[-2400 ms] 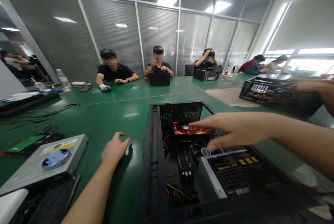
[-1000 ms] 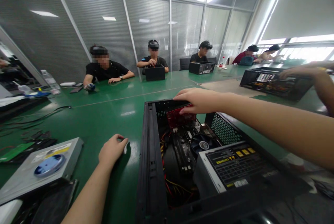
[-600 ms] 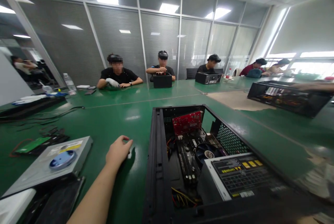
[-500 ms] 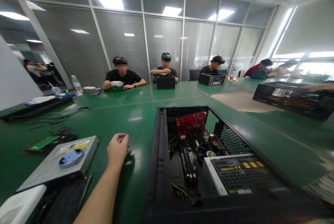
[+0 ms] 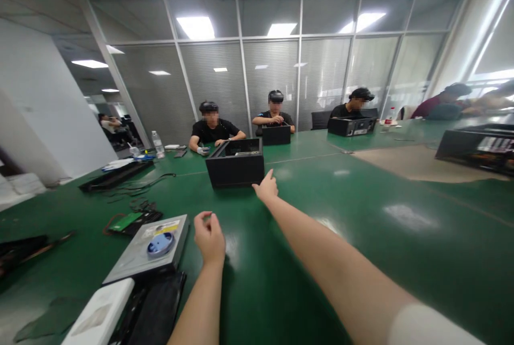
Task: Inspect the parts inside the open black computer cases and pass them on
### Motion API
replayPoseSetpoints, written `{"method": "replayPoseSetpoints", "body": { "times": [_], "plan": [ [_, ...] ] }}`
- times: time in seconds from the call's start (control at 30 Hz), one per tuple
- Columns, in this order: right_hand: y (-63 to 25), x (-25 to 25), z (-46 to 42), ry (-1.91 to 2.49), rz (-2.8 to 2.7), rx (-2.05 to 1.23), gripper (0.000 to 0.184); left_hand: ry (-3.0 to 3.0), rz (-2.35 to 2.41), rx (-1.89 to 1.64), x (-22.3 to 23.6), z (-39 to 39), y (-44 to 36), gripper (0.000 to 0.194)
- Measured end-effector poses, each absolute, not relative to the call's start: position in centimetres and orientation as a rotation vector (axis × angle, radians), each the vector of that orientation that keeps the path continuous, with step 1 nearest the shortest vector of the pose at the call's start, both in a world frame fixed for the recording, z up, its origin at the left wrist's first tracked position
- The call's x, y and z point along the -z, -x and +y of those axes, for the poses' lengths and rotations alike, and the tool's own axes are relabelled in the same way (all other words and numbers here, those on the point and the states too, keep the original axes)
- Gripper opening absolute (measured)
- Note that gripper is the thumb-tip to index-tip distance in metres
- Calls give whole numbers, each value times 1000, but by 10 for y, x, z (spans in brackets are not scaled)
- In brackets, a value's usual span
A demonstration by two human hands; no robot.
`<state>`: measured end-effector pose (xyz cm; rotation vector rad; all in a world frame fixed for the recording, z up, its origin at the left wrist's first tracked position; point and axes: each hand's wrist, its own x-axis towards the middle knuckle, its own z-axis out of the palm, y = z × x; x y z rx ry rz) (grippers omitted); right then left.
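**Green tabletop (image 5: 361, 222), black case (image 5: 236, 171) on it, right hand at its corner**

Glass partition (image 5: 209, 88) beyond the case; co-workers seated on that side. Case sits upright, open on top. Right hand (image 5: 267, 188) at its near right corner, grip wide, fingers and thumb spread; contact or small gap, cannot tell. Left hand (image 5: 210, 240) nearer the wearer than the case, grip narrow, fingers curled toward thumb, nothing visible held. Left of that hand, on the near side of the case: silver drive (image 5: 136, 259) carrying a blue disc (image 5: 160, 244), with a white box (image 5: 100, 315) nearer still.

Risks, my judgement: a hard shove at that one corner could swivel the case, its far left side catching a co-worker's gloved hand (image 5: 203, 150) close by. A careless sweep of the left forearm could knock the drive and tip the disc off.

Writing: drive label with yellow patch (image 5: 168, 229), too small to read. No brand legible on the case front.
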<state>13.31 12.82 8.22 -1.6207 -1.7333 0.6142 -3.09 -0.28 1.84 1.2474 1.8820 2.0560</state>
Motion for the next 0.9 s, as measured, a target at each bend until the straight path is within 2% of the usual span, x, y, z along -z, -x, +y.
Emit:
{"method": "replayPoseSetpoints", "body": {
  "times": [0.13, 0.27, 0.37, 0.63, 0.77, 0.9],
  "plan": [
    [-72, -51, 114, 1373, -1950, -639, 96, -1390, 1895, -1938, -9, 5, 29, 23],
    [-73, -22, 88, 1043, -2112, -650, 80, -1465, 1874, -1841, -9, 8, 28, 23],
    [-101, -21, 69, 946, -2136, -683, 72, -1449, 1897, -1840, -11, 7, 26, 23],
    [-231, -44, 3, 939, -2256, -650, 64, -1511, 1916, -1764, -14, 8, 24, 25],
    [-306, -53, -12, 1015, -2228, -409, 61, -1529, 1931, -1677, -15, 10, 23, 26],
    [-375, -91, 8, 1089, -2148, 101, 65, -1576, 1943, -1600, -14, 13, 22, 24]
  ]
}}
